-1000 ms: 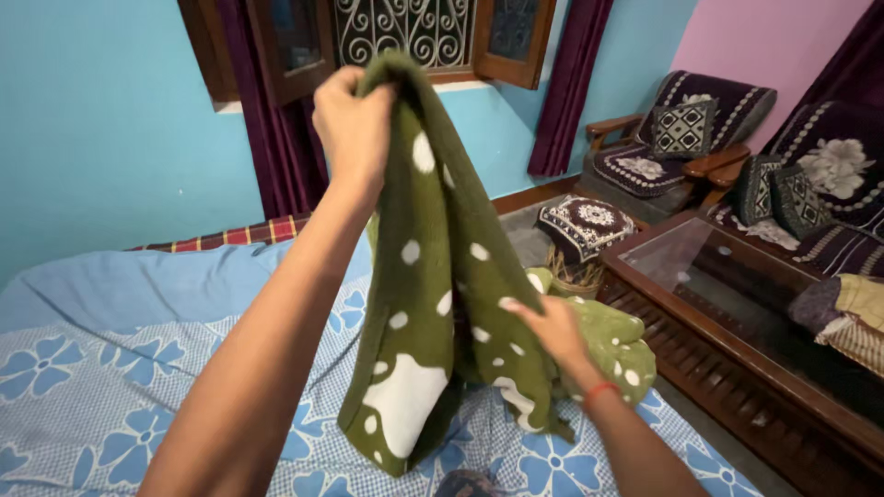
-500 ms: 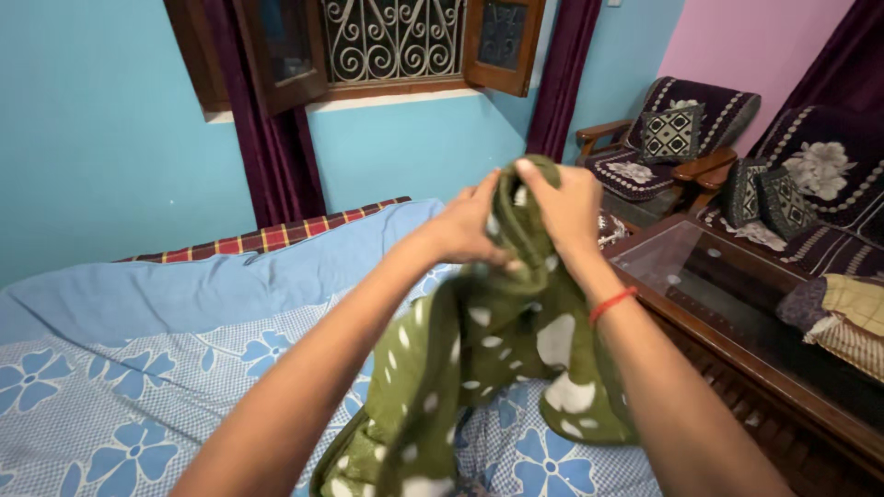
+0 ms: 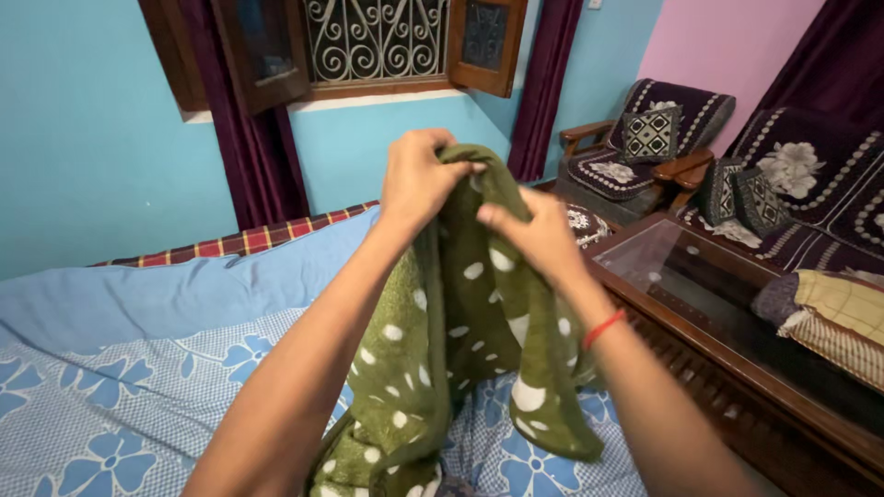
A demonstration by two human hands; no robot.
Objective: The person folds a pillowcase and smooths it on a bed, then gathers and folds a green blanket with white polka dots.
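A green fleece blanket with white spots (image 3: 460,331) hangs in front of me over the bed. My left hand (image 3: 419,179) grips its top edge, held up at chest height. My right hand (image 3: 534,235), with a red thread at the wrist, holds the same cloth just below and to the right of the left hand. The blanket's lower part drapes down onto the bed (image 3: 110,405), which has a blue sheet with a flower print.
A wooden table with a glass top (image 3: 727,304) stands close on the right of the bed. Behind it are a dark patterned armchair (image 3: 645,138) and a sofa with cushions (image 3: 810,184). A barred window (image 3: 368,41) with dark curtains is ahead.
Both hands have shifted along the blanket's top edge. The left hand rose and now sits above the right, which dropped a little; the cloth hangs longer and straighter.
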